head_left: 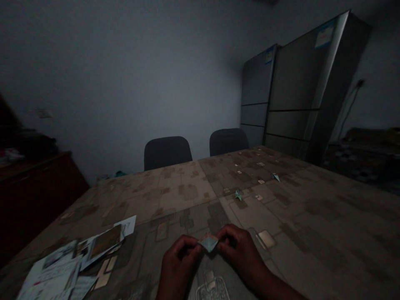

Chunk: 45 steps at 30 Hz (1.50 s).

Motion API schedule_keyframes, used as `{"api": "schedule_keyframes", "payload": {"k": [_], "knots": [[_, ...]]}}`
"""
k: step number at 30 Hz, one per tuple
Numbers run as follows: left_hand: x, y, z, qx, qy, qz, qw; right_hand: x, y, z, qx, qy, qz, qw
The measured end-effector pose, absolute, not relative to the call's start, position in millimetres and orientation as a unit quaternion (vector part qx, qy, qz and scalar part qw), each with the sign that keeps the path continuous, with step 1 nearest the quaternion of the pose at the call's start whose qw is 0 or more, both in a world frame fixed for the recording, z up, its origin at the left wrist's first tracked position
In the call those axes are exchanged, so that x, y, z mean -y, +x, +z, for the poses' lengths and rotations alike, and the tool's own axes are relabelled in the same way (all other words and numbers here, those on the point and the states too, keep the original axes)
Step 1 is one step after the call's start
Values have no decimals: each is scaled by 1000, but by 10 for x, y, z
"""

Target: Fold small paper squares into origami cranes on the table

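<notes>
A small folded piece of paper [209, 243], pale blue-green with a reddish upper edge, is held just above the near part of the table. My left hand [181, 260] pinches its left corner between thumb and fingers. At the opposite corner, my right hand [239, 250] grips it the same way. The paper's lower point hangs down between the hands. Beyond them on the table lies a small green folded paper figure [238, 195]. Farther right is another small folded paper piece [276, 177].
Loose papers and cards [59, 271] are piled at the table's left. The patterned tablecloth [300, 233] covers the whole tabletop. Two dark chairs [168, 151] stand along the far edge. Two fridges [292, 79] rise at the back right, and a dark red cabinet [40, 196] is at left.
</notes>
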State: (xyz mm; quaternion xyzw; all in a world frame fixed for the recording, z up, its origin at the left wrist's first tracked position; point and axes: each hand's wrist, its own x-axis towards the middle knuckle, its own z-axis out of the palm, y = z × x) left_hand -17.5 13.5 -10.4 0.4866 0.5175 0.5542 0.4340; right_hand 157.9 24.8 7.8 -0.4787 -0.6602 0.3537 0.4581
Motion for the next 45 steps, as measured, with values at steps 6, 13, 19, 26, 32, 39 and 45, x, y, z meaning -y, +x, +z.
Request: {"api": "schedule_keyframes", "payload": {"k": [6,13,19,26,32,39,45], "knots": [[-124,-141,-95,-522,481,559,429,-254,1578,60,654,-486,357,456],[-135,-160,-82,-535,496,541,418,-242,1581,68,653,-480,359,462],[-143,-146,-85,-532,502,543,412,-287,1600,78,617,-506,396,453],[-130,-99,-64,-479,541,585,369,-305,1610,64,622,-505,379,464],[-149,-108,-59,-502,529,577,366,-304,1594,33,630,-493,375,469],[-150,-106,-69,-529,513,561,378,-312,1600,-4,636,-483,375,470],[-139,-96,-56,-524,509,563,386,-323,1613,-5,642,-478,373,469]]}}
